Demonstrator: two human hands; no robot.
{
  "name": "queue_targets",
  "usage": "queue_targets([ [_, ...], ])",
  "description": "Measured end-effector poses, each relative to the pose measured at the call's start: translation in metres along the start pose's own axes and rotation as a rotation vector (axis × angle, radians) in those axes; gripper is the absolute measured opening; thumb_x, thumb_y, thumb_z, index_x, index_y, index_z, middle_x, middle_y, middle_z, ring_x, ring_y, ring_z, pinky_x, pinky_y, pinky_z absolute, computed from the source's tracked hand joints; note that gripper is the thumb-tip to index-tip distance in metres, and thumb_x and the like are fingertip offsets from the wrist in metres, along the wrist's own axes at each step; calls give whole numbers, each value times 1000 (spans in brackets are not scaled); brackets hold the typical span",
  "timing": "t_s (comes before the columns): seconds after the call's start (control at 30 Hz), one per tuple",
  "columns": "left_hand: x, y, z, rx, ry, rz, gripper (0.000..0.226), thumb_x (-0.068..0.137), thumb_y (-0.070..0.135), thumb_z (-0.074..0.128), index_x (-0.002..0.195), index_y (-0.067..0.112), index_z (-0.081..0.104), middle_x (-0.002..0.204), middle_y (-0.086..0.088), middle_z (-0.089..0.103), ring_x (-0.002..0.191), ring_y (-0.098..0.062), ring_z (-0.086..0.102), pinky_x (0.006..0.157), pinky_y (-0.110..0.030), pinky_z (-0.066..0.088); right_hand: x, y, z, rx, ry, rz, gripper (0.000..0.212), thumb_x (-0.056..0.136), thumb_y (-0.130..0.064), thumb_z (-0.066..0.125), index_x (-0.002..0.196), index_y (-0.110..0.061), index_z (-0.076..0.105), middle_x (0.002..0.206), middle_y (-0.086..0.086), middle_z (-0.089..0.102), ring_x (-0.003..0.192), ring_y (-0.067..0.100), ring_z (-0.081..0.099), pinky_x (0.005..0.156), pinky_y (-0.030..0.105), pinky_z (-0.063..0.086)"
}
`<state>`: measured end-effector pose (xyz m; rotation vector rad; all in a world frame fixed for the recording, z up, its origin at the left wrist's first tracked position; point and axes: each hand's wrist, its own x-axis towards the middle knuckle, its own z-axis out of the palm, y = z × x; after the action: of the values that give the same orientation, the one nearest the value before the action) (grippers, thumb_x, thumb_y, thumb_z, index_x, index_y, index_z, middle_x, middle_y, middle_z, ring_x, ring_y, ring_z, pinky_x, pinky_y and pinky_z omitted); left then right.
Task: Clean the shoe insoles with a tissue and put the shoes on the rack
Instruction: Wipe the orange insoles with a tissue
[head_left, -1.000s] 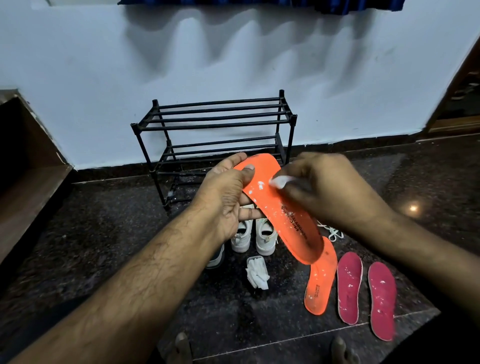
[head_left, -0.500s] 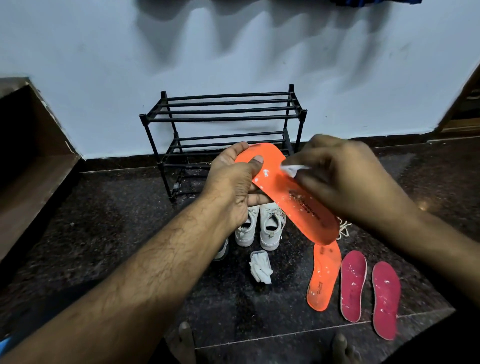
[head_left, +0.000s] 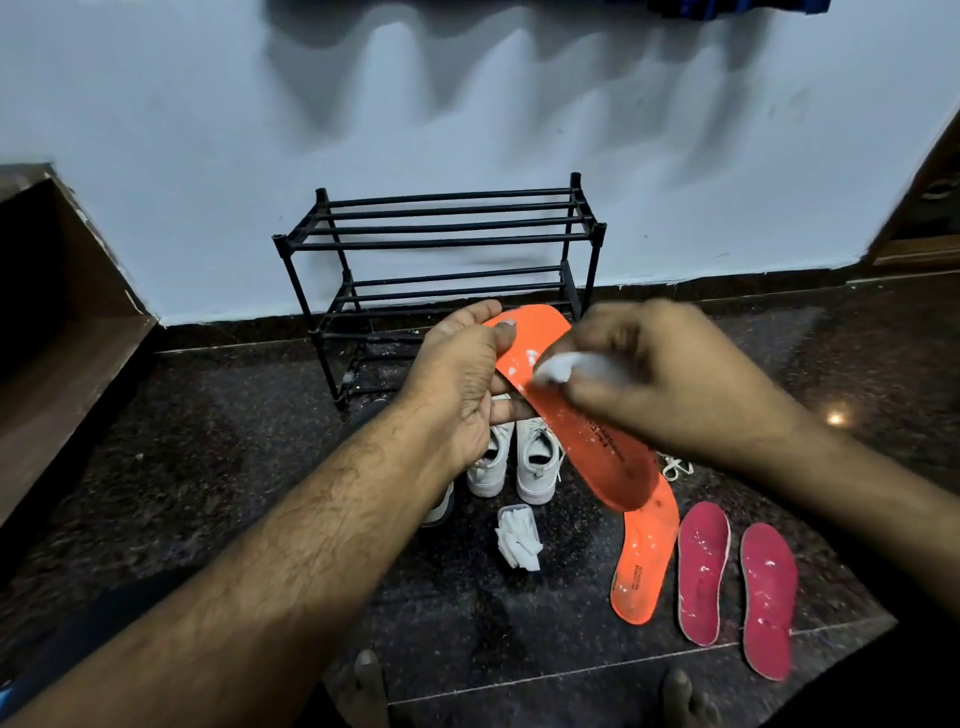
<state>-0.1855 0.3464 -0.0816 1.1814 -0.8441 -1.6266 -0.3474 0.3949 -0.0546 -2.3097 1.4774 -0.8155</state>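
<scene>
- Left hand (head_left: 462, 384) holds an orange insole (head_left: 582, 415) up in front of the rack; thumb lies across the top face near the toe end, the other fingers (head_left: 511, 410) wrap behind and under it. Same grasp as 0.5 s ago.
- Right hand (head_left: 670, 374) has its fingers closed on a white tissue (head_left: 558, 366), pressed against the insole's upper face just right of the left thumb. Hand is motion-blurred.
- Change from 0.5 s ago: then only a thin white sliver of tissue showed at the fingertips; now a larger crumpled wad is exposed and sits lower on the insole, over the white specks near the toe.
- White flecks remain on the held insole between thumb and tissue.
- Heel end of the held insole overlaps, in view, the top of a second orange insole (head_left: 644, 561) lying flat on the floor (head_left: 208, 467).
- Two red insoles (head_left: 704, 571) (head_left: 769, 597) lie side by side to the right of it, both speckled white. Layout unchanged from earlier frames.
- Pair of white shoes (head_left: 514, 462) stands on the floor below the hands, toes toward the rack; a further shoe is mostly hidden behind the left forearm.
- Tissue pack (head_left: 517, 538) with white tissues spilling from it lies on the floor just in front of the shoes.
- Black shoe rack (head_left: 441, 239) against the wall, no shoes on its visible shelves.
- View is shifted relative to the earlier frames: rack sits lower in the picture, and both of the person's feet show at the bottom edge.
</scene>
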Motion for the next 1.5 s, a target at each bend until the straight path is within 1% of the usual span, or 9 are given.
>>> queue_targets([
  [0.37, -1, -1, 2, 76, -61, 18, 33, 104, 11, 46, 131, 25, 57, 99, -4, 72, 80, -25, 69, 65, -53, 62, 5, 11, -3, -110, 145, 98, 19, 84, -23, 68, 98, -30, 79, 90, -11, 70, 84, 7, 66, 75, 24, 47],
  [0.5, -4, -3, 2, 84, -55, -1, 32, 104, 12, 46, 130, 25, 57, 110, -7, 75, 83, -28, 72, 69, -57, 60, 3, 7, 7, -9, -58, 57, 15, 87, -24, 73, 95, -34, 80, 85, -17, 68, 82, -2, 66, 72, 14, 44],
  [0.67, -5, 0, 3, 45, -47, 11, 29, 103, 11, 47, 127, 24, 58, 116, -9, 74, 91, -32, 73, 73, -62, 58, 5, 11, 5, -84, 98, 43, 20, 88, -20, 71, 101, -34, 79, 90, -14, 68, 83, 2, 64, 73, 17, 44],
  [0.8, -6, -1, 3, 59, -41, -3, 31, 103, 12, 46, 128, 25, 58, 116, -9, 74, 81, -27, 71, 68, -55, 60, 2, 4, 6, 104, -69, 15, 16, 85, -22, 72, 94, -32, 80, 82, -19, 68, 80, -2, 66, 69, 10, 43],
  [0.9, -7, 1, 3, 50, -51, 0, 30, 103, 11, 47, 128, 25, 58, 118, -10, 73, 90, -31, 72, 67, -55, 61, 5, 8, 4, 4, 124, 15, 18, 87, -25, 69, 100, -33, 79, 90, -13, 68, 83, 1, 64, 73, 13, 42],
  [1.07, -7, -1, 3, 62, -38, -4, 30, 103, 13, 47, 125, 27, 61, 119, -6, 73, 92, -32, 69, 76, -62, 57, 3, 0, 6, 100, -149, -37, 21, 85, -18, 73, 98, -32, 80, 88, -13, 69, 83, 4, 67, 73, 14, 46],
  [1.17, -8, 2, 2, 76, -61, -2, 29, 104, 15, 46, 128, 26, 59, 120, -12, 72, 96, -34, 71, 73, -60, 59, 6, 7, 4, -57, 125, -19, 24, 85, -23, 65, 103, -33, 78, 89, -14, 64, 80, 2, 61, 72, 18, 43],
  [1.33, -10, 3, 0, 79, -76, -8, 34, 102, 11, 43, 128, 28, 59, 118, -7, 73, 84, -27, 71, 67, -52, 59, 3, -2, 12, 38, -100, -123, 26, 87, -13, 71, 104, -32, 78, 94, -14, 66, 88, 3, 66, 79, 16, 46],
  [1.5, -11, 3, -1, 96, -102, -12, 35, 102, 11, 43, 129, 28, 59, 120, -13, 72, 87, -29, 68, 73, -63, 58, 8, 3, 9, -127, 81, -134, 37, 80, -14, 59, 107, -29, 78, 93, -10, 63, 78, 0, 55, 71, 12, 37],
])
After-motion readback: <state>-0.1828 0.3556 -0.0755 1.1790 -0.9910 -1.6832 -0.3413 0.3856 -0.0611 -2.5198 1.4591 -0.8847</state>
